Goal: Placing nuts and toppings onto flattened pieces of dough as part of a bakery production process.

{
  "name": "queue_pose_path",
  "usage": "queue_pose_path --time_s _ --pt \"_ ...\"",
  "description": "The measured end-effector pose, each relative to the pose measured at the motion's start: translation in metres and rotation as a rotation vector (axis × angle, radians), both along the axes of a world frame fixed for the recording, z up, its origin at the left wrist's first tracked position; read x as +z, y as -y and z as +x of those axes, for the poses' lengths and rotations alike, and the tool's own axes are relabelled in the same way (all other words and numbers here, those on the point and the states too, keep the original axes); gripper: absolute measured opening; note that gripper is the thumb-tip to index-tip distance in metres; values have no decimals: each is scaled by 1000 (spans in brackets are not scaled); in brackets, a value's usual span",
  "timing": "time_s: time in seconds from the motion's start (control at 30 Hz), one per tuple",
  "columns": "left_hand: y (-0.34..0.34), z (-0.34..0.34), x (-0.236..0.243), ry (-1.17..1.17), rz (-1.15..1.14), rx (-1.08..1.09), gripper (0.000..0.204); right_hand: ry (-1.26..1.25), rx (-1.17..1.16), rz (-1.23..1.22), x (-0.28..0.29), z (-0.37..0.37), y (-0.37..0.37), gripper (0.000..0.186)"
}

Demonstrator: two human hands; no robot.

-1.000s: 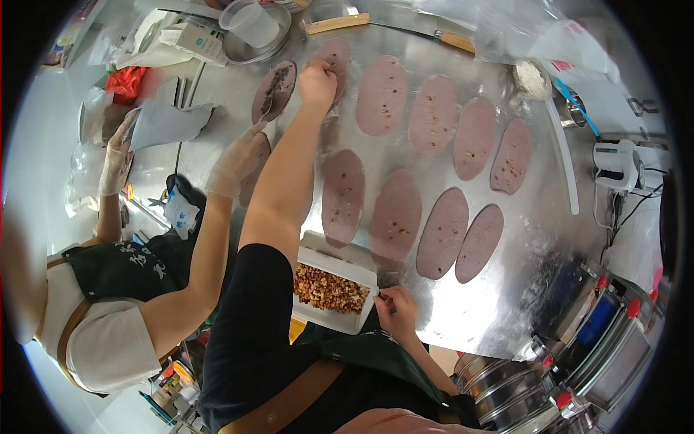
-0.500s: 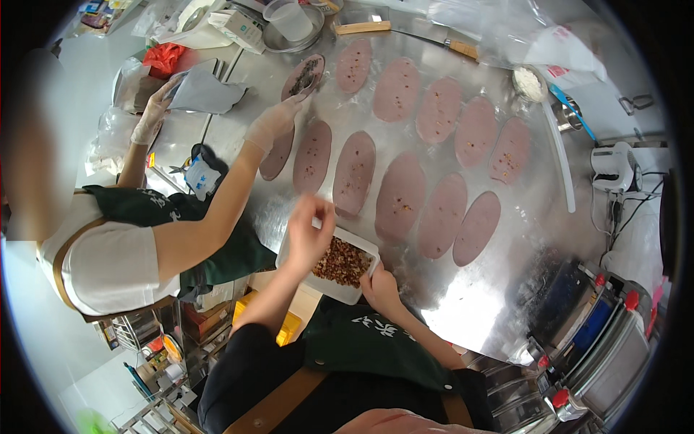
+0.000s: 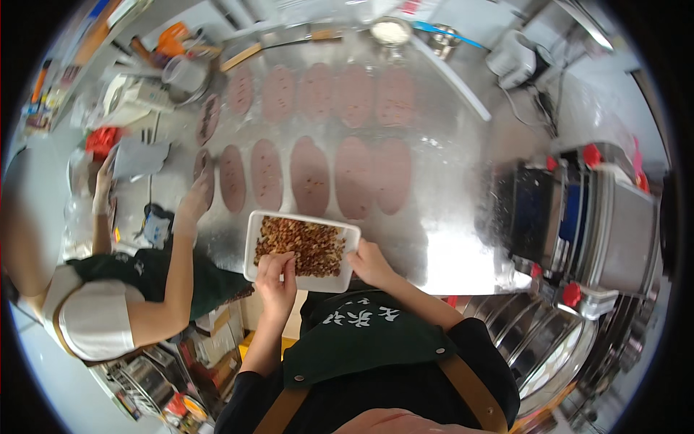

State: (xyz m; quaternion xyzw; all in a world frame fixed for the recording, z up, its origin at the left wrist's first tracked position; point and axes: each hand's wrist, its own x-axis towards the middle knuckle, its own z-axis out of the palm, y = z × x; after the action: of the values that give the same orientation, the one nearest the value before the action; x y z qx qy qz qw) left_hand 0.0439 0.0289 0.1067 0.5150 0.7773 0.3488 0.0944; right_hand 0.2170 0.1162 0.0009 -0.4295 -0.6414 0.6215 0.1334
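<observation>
Tray [image 3: 323, 284], 1, near 12 pink ovals [image 3: 309, 177]

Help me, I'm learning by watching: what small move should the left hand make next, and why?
Probably lift a small pinch of chopped nuts toward the near row's rightmost pink dough piece. The left hand is over the nuts, the right hand holds the right end of the tray, and I can make out few bits on that piece.
</observation>
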Motion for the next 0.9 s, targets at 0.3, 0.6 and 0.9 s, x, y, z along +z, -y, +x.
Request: queue_pose_path --time_s 0.3,0.6,0.9 --pt "-35 41 1 59 79 -199 10 -167 -848 -183 14 175 -50 34" --pt "-52 62 -16 199 -29 -291 7 -220 -1178 -72 12 219 -73 36" --pt "-41 67 -28 212 -89 -236 7 -164 -1295 -188 8 271 -81 31"
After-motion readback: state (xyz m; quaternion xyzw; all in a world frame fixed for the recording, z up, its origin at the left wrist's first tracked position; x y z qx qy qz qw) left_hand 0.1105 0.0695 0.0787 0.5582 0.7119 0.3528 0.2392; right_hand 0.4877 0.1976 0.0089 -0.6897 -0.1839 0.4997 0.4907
